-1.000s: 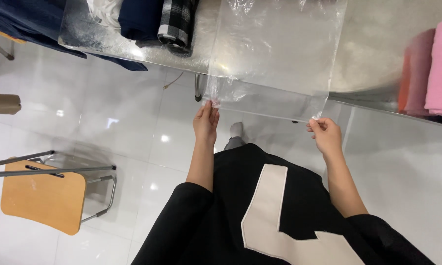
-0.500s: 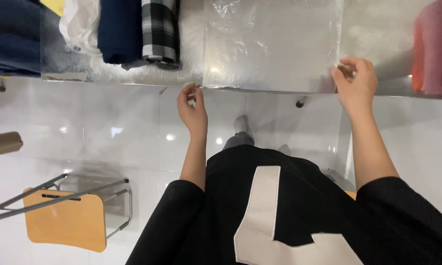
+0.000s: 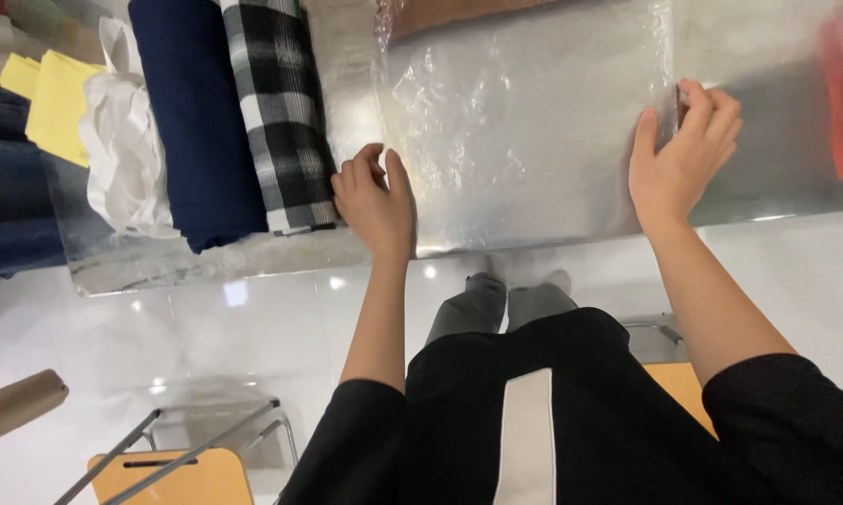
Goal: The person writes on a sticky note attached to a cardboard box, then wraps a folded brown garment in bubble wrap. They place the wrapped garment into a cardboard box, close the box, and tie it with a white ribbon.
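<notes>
Clear plastic bag (image 3: 524, 122) lies flat on the shiny metal table (image 3: 206, 266), near its front edge, with both hands at its sides. Left hand (image 3: 374, 201) rests on the bag's left edge, fingers loosely curled, just right of a folded plaid cloth (image 3: 276, 112); right hand (image 3: 685, 154) pinches the bag's right edge between thumb and fingers. Navy cloth (image 3: 192, 122) and white fabric (image 3: 122, 154) sit further left, wooden chair (image 3: 173, 477) on the floor below.

A clear plastic bag (image 3: 524, 131) lies flat on the shiny metal table (image 3: 206, 266), crinkled and glinting, its near edge close to the table's front; its left edge sits just beside a folded black-and-white checked cloth (image 3: 276, 112); something brown shows under its far end; its right edge is lifted slightly.
</notes>
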